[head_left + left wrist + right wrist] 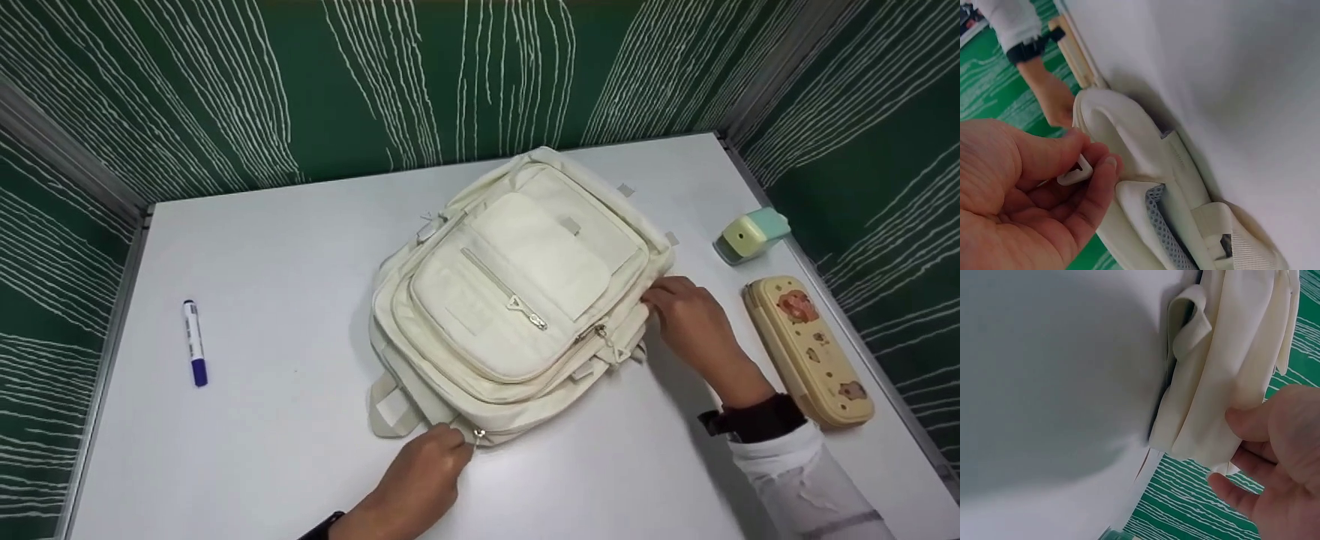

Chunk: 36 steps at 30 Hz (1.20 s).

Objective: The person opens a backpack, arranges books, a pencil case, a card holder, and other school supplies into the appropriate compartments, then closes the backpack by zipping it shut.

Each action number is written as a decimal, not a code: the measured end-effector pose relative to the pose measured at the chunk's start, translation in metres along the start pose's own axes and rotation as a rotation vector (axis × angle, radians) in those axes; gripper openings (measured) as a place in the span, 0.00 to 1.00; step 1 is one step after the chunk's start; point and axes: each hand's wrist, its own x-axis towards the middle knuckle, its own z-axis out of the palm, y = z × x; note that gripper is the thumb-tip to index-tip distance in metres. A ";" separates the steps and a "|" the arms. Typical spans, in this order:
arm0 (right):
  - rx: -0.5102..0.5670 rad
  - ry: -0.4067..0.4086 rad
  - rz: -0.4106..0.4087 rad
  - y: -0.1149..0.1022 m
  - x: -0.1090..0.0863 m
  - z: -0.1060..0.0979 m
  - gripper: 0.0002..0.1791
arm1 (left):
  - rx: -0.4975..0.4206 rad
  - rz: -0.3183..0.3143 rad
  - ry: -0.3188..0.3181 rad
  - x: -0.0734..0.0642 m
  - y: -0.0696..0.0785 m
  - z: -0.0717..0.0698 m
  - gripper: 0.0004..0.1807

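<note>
A cream backpack (517,292) lies front side up and slanted on the white table. At its near lower edge my left hand (420,476) pinches a zipper pull (1076,172), a pale triangular loop seen between thumb and fingers in the left wrist view. My right hand (694,326) is at the bag's right side. In the right wrist view its thumb and fingers grip the edge of the bag's fabric (1219,388). Another zipper pull (517,303) hangs on the front pocket.
To the right lie a yellow pencil case (814,360) with cartoon pictures and a yellow and mint pencil sharpener (750,236). A white marker (193,341) with a blue cap lies at the left of the table (270,450). Green walls (450,82) with white lines stand around it.
</note>
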 end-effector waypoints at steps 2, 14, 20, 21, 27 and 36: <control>-0.003 -0.020 0.014 0.003 0.002 0.001 0.13 | -0.023 0.051 -0.013 0.005 0.005 0.005 0.12; -0.096 -0.156 -0.027 -0.074 -0.018 -0.007 0.39 | -0.057 0.122 -0.001 0.015 0.015 0.015 0.10; 0.074 -0.173 -0.241 -0.139 -0.043 0.006 0.34 | 0.019 0.164 0.176 0.014 0.012 0.020 0.13; 0.090 -0.177 -0.273 -0.147 -0.047 0.009 0.33 | 0.024 0.168 0.190 0.014 0.012 0.020 0.13; 0.081 -0.118 -0.371 -0.172 -0.054 0.026 0.23 | 0.024 0.163 0.193 0.015 0.011 0.020 0.11; 0.118 0.006 -0.399 -0.173 -0.050 0.031 0.14 | -0.006 0.085 0.197 0.014 0.005 0.013 0.14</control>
